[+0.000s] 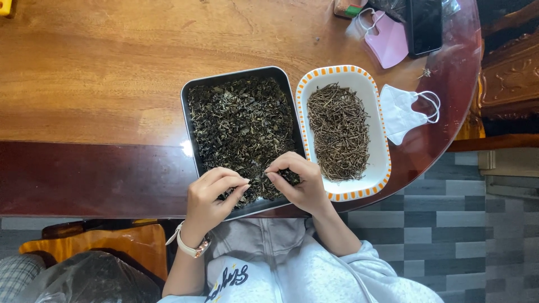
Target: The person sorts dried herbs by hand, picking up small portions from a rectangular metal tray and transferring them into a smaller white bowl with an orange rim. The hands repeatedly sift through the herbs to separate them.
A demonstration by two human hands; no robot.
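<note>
low centre of the frame, the left hand (210, 196) and right hand (297, 179) pinch together a bit of dried leaf (260, 178) over the dark tray (188, 120); the stem dish (382, 163) lies just right, nearer the right hand.

Count: 2 trays, one dark metal tray (190, 120) of dried leaves, one white dish (383, 147) of stems. 2 face masks, pink (388, 44) and white (400, 114). 1 phone (424, 25), 2 hands.
</note>
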